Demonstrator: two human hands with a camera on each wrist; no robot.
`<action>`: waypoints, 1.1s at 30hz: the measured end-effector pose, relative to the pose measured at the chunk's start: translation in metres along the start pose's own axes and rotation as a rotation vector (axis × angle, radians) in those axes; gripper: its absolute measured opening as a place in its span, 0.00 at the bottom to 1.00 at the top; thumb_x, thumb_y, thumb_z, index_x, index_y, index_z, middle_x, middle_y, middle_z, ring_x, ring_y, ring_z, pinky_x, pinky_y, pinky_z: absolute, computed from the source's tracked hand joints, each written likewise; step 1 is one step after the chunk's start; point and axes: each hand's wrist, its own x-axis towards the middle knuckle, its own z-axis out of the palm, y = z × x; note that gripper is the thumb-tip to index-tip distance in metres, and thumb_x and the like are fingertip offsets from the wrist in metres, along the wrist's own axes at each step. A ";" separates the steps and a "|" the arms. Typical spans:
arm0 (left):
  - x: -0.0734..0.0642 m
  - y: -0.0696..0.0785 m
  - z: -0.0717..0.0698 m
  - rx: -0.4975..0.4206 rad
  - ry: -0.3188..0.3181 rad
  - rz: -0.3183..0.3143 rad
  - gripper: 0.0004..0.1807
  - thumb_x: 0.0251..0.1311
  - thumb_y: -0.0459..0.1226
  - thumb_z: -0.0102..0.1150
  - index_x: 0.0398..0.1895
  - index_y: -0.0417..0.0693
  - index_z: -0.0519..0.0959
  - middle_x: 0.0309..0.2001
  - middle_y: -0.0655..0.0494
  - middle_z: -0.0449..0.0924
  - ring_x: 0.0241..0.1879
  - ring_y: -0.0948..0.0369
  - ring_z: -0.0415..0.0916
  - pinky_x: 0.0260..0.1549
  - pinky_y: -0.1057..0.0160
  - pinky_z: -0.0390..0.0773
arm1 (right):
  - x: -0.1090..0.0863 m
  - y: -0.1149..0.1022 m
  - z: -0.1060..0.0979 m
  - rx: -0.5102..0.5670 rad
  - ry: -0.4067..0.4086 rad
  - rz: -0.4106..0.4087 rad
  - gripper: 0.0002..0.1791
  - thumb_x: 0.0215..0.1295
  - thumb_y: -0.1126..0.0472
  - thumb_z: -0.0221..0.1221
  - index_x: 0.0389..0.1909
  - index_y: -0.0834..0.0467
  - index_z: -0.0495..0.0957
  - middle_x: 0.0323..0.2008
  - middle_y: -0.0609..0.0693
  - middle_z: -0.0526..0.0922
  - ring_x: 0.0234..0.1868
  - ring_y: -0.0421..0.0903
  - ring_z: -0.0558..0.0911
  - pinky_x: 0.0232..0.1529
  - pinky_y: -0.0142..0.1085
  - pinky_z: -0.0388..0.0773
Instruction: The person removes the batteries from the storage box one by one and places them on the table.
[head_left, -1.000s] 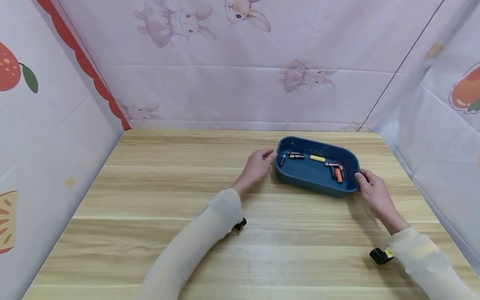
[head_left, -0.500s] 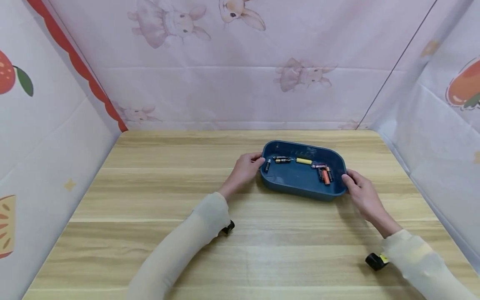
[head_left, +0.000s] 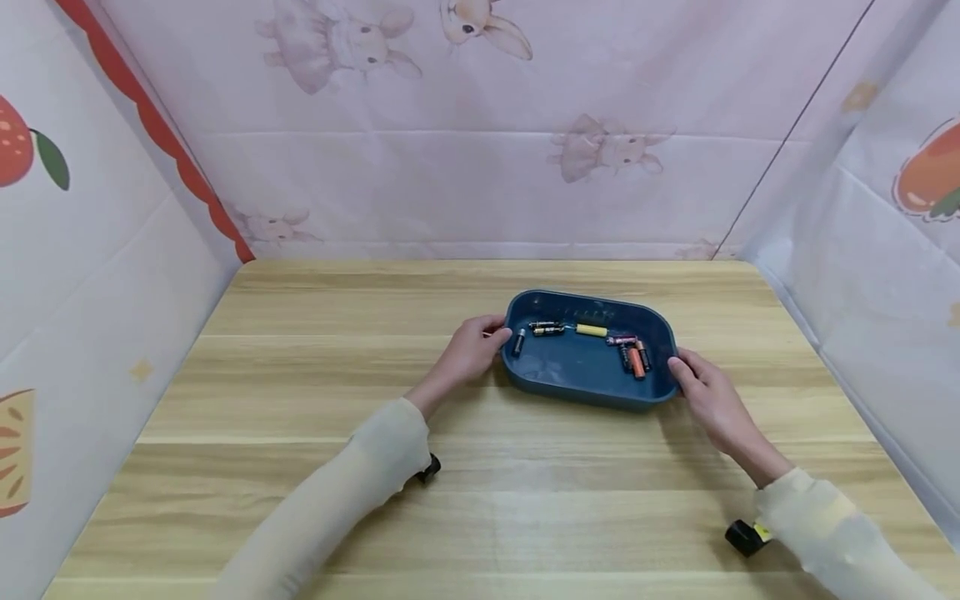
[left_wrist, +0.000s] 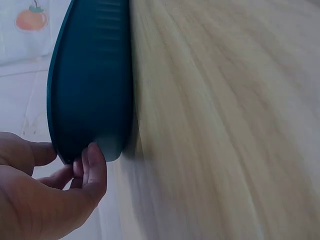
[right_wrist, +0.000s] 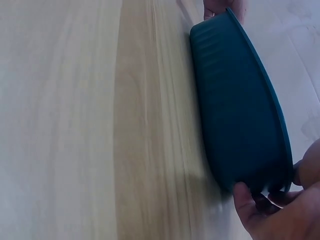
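A dark blue plastic bin (head_left: pixel 577 375) with rounded corners is held at both ends. At its left end, my left hand (head_left: pixel 467 352) grips the rim, thumb on top and fingers curled under it, as the left wrist view shows. My right hand (head_left: pixel 711 398) pinches the opposite rim the same way. Inside lie several batteries: a yellow one (head_left: pixel 592 330) in the middle, an orange one (head_left: pixel 636 363) among darker ones at the right. A single black battery (head_left: pixel 518 342) and two dark ones (head_left: pixel 547 329) lie at the left. The right wrist view shows the bin's outer side (right_wrist: pixel 245 110) close over the table.
The wood-grain table (head_left: pixel 300 400) runs under both arms. Behind it hangs a pink rabbit-print cloth (head_left: pixel 450 183), with white fruit-print cloths (head_left: pixel 862 250) at the sides. Black wrist cameras (head_left: pixel 745 538) stick out below the sleeves.
Both hands have moved the bin left and somewhat nearer along the table, with the batteries still inside. The head view has shifted slightly.
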 end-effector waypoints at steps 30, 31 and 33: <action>-0.071 -0.015 -0.039 -0.047 -0.016 -0.108 0.24 0.76 0.30 0.53 0.72 0.31 0.66 0.45 0.40 0.78 0.27 0.59 0.77 0.34 0.54 0.84 | -0.025 -0.024 0.036 0.014 -0.104 -0.024 0.30 0.86 0.54 0.43 0.76 0.71 0.60 0.70 0.69 0.69 0.64 0.58 0.74 0.51 0.26 0.77; -0.074 -0.016 -0.040 -0.042 -0.016 -0.114 0.24 0.77 0.30 0.53 0.72 0.32 0.66 0.46 0.41 0.78 0.28 0.59 0.77 0.35 0.54 0.84 | -0.026 -0.025 0.038 0.016 -0.107 -0.024 0.30 0.86 0.54 0.43 0.75 0.71 0.61 0.69 0.69 0.69 0.63 0.59 0.75 0.51 0.27 0.77; -0.079 -0.017 -0.043 -0.033 -0.016 -0.124 0.24 0.77 0.31 0.53 0.72 0.33 0.66 0.46 0.41 0.78 0.29 0.58 0.77 0.36 0.54 0.84 | -0.029 -0.027 0.041 0.016 -0.114 -0.022 0.30 0.86 0.54 0.44 0.75 0.71 0.60 0.70 0.70 0.69 0.63 0.58 0.75 0.52 0.30 0.79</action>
